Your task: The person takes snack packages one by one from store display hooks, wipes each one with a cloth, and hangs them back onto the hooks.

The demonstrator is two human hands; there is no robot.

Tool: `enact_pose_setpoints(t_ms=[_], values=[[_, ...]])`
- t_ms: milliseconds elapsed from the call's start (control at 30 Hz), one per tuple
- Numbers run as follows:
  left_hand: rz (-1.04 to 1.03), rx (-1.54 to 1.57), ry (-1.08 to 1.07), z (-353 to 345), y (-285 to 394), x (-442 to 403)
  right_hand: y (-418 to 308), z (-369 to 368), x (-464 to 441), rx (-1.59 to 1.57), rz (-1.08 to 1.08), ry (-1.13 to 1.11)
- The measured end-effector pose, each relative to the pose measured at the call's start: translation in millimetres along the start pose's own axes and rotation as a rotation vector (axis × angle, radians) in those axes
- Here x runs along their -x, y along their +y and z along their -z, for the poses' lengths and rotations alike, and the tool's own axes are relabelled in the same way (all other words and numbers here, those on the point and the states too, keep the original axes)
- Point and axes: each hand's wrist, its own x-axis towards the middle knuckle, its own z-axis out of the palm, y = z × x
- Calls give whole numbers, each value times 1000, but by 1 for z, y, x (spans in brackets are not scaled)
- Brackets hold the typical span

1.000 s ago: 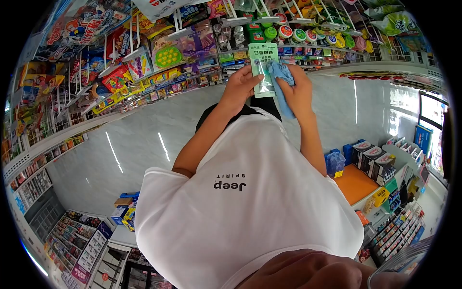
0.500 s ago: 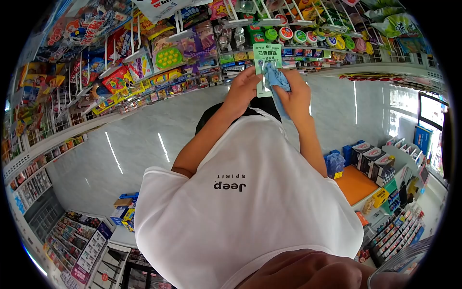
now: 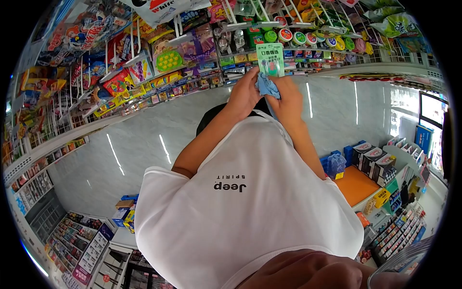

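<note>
Upper ctr. of frame: L hand (image 3: 243, 92) grips pack (image 3: 271, 57) low, R hand (image 3: 289, 98) clutches cloth (image 3: 267, 86); pack prob. light, stiffish, best held by edges.

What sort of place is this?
Probably a small shop, perhaps a convenience store: it shows crowded bright packets, a row of round tubs and what looks like an orange-topped counter.
</note>
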Motion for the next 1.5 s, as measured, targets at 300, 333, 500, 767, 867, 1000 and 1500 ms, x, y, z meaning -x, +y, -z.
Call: enact_pose_setpoints(t_ms=[300, 333, 500, 767, 867, 1000, 1500], values=[[-10, -17, -134, 15, -10, -7, 4, 3, -11, -141, -107, 54], [1, -13, -167, 16, -10, -7, 4, 3, -11, -152, -120, 64], [-8, -292, -87, 7, -10, -1, 11, 4, -10, -181, -158, 107], [-216, -703, -159, 19, -24, -2, 2, 12, -18, -74, -100, 68], [-236, -866, -202, 22, -24, -1, 8, 13, -25, -91, -145, 114], [-241, -859, -188, 16, -29, 3, 13, 18, -31, -94, -187, 155], [-169, -709, -151, 13, -22, 11, 43, 27, -21, 78, -212, 227]])
